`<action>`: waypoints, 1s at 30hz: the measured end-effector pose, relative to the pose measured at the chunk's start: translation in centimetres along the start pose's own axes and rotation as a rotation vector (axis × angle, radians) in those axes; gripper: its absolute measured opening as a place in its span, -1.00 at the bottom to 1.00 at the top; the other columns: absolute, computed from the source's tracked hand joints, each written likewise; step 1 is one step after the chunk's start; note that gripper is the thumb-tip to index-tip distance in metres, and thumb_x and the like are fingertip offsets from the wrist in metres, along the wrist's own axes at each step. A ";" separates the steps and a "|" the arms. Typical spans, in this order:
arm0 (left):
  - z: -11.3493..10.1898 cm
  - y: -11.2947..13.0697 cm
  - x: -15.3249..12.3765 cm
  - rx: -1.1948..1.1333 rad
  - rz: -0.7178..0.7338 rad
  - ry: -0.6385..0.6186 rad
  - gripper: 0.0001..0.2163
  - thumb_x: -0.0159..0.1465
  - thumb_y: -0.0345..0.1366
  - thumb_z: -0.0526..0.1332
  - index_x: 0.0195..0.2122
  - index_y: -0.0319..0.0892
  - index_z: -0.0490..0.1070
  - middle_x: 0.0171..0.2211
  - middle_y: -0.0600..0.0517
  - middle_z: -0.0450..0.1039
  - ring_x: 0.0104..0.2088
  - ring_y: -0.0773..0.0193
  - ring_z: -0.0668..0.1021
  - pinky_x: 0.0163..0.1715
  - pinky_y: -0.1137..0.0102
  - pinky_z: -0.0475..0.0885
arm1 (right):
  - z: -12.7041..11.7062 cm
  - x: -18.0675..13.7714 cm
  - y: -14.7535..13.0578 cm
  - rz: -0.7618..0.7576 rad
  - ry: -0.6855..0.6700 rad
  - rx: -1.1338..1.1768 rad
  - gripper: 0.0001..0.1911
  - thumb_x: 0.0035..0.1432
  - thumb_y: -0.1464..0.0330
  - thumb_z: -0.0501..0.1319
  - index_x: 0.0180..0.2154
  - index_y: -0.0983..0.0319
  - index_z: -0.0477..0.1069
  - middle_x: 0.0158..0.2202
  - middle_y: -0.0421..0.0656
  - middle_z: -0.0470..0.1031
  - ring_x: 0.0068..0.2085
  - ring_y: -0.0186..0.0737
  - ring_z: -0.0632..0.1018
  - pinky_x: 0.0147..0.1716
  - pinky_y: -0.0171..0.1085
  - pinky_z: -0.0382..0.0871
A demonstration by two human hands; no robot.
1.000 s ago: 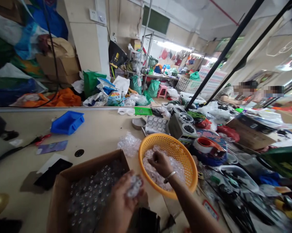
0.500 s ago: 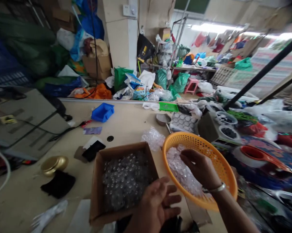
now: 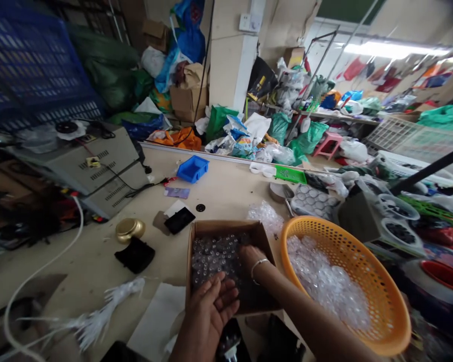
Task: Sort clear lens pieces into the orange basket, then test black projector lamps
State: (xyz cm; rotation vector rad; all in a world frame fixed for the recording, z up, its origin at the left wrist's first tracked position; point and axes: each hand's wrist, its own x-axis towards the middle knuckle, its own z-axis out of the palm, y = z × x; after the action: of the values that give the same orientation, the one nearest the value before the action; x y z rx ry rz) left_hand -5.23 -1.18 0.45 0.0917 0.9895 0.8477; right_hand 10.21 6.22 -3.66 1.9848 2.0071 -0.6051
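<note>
A cardboard box [image 3: 190, 261] stands in front of me, filled with small clear plastic pieces [image 3: 216, 251]. My right hand [image 3: 252, 259] reaches into its right side. The fingers there point down and are hidden, so I cannot see what they hold. At the front of the box is my left hand [image 3: 213, 304], palm up with fingers stretched and slightly cupped; nothing shows in it. To the right, an orange perforated basket [image 3: 394, 311] holds a heap of clear plastic pieces [image 3: 328, 276]. My right forearm passes beside its left rim.
Behind the box lie a clump of clear plastic [image 3: 266, 216] and a pale tray with round hollows [image 3: 314, 201]. Left are a black tray [image 3: 180, 220], a gold round object [image 3: 130, 230] and white ties [image 3: 113, 304]. Farther back sits a blue bin [image 3: 193, 168].
My right hand has moved left from the orange basket into the cardboard box. My left hand stays open near the box's front. The camera view has swung left.
</note>
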 end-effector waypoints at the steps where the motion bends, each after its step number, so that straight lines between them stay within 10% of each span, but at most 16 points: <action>1: 0.0 0.2 0.1 -0.012 0.002 -0.006 -0.77 0.18 -0.39 0.13 -0.13 -0.28 0.24 -0.29 -0.15 0.43 -0.34 0.23 0.52 -0.25 0.29 0.40 | 0.0 -0.1 0.4 -0.001 0.023 0.025 -0.84 0.15 0.39 0.13 -0.23 0.33 0.38 -0.28 -0.08 0.47 -0.29 -0.27 0.51 -0.32 -0.28 0.38; 13: 0.2 0.6 3.7 -0.088 -0.152 -0.101 -0.64 0.19 -0.08 0.06 -0.06 -0.15 0.21 -0.16 -0.10 0.30 -0.25 0.15 0.42 -0.30 0.22 0.36 | -2.2 -2.7 2.0 -0.188 0.315 0.349 -0.85 0.07 0.46 0.02 -0.45 0.30 0.33 -0.49 -0.17 0.42 -0.44 -0.32 0.40 -0.44 -0.38 0.23; 30: 0.3 1.3 2.7 -0.220 -0.140 -0.194 -0.80 0.20 -0.20 0.08 -0.27 -0.22 0.31 -0.42 -0.04 0.47 -0.48 0.22 0.51 -0.48 0.31 0.39 | -4.1 -5.6 -1.1 -0.603 -0.027 0.927 -0.66 0.02 0.36 0.19 -0.11 0.27 0.39 -0.25 -0.12 0.51 -0.27 -0.25 0.50 -0.29 -0.33 0.36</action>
State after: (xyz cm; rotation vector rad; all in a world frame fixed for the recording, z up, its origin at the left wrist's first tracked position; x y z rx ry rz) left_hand -5.05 1.57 -0.69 -0.0815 0.7077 0.7976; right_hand 9.79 3.11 2.62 1.6317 2.5795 -1.9685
